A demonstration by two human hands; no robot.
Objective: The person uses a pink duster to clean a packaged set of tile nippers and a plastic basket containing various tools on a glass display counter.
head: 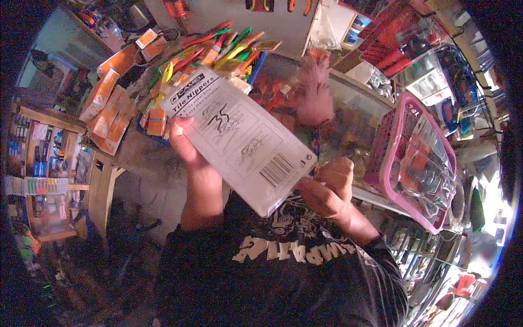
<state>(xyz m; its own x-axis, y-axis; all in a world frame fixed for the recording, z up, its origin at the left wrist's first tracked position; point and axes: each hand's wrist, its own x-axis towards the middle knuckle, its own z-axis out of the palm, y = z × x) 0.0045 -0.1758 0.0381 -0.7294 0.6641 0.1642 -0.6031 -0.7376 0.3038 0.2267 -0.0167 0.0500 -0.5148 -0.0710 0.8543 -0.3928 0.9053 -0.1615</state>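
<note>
My left hand (186, 141) grips the left edge of a tile nippers package (241, 143), with the thumb on its face. The pale back card faces me, tilted, and bears line drawings, a barcode and a black handwritten mark. At the package's lower right corner, my right hand (329, 190) is curled into a fist. A pink fluffy duster (314, 94) rises beyond it, and its dark handle runs down to that fist. The package partly covers the handle and the fingers there.
Several paintbrushes (222, 51) with coloured handles fill a container ahead. Orange-and-white boxes (110, 112) are stacked at the left. On the right, a pink plastic basket (388, 163) holding packaged goods stands on a glass-topped counter (353, 98). Stocked shelves (45, 163) line the far left.
</note>
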